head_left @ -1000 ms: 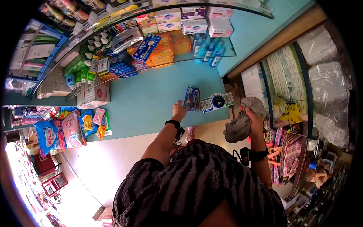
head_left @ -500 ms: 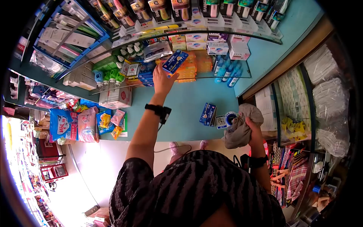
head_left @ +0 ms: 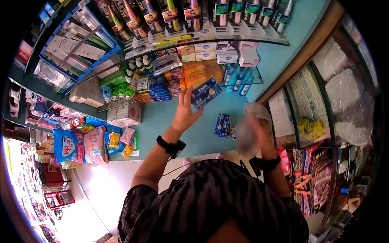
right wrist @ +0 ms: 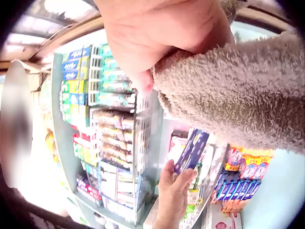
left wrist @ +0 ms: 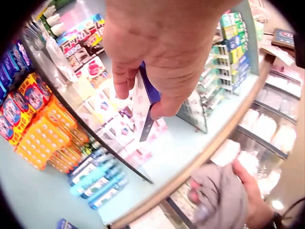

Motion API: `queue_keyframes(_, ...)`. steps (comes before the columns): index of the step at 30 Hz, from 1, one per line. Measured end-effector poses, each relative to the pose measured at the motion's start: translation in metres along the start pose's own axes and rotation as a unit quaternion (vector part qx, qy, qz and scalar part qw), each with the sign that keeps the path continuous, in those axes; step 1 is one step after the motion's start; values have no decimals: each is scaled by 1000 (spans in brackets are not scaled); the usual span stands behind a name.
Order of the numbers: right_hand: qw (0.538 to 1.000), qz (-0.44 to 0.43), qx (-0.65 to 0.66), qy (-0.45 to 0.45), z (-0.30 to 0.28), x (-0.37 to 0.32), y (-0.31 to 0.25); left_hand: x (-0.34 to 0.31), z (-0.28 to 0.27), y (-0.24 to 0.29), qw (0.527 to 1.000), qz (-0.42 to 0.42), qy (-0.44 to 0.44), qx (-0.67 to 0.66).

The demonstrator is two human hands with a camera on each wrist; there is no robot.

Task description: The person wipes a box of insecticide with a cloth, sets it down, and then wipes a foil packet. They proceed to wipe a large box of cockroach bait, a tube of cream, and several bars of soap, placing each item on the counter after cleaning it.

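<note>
My left hand [head_left: 184,113] pinches a flat dark blue box [head_left: 206,94] between thumb and fingers, over the counter just in front of the glass shelf. In the left wrist view the box [left wrist: 147,102] shows its narrow white side below the hand. A crumpled grey-brown towel [right wrist: 238,90], with a fuzzy weave, is bunched in my right hand [right wrist: 167,38]. In the head view the right hand [head_left: 259,131] and towel are blurred, at the counter's right end. A small stack of similar blue boxes [head_left: 222,124] lies on the counter, left of the towel.
Blue bottles [head_left: 243,83], soap boxes [head_left: 227,56] and orange packs [head_left: 194,73] fill the back shelf, behind a glass edge [head_left: 231,84]. Hanging toothbrush packs [head_left: 170,18] stand above. Bagged goods [head_left: 69,141] sit at the counter's left; a shelving unit [head_left: 296,109] stands right.
My left hand went from the boxes on the counter up to a blue box at the glass shelf, then drew that box back over the counter. The right hand still grips the towel, now blurred.
</note>
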State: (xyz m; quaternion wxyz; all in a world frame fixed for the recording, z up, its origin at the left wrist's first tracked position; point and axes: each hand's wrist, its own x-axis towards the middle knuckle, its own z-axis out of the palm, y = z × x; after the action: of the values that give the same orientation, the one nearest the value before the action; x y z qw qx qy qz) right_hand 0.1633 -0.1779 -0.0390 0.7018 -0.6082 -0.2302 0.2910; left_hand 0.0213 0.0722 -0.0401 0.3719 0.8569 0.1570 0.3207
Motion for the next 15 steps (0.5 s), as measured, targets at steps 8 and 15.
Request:
queue_keyframes(8,902,-313,-294,-35,98,29,-17,-30,-8,79,992,127,-21,-13)
queue_keyframes(15,999,35,13,-9,86,38,-16,-48,-31,89,988,108,-67,-84)
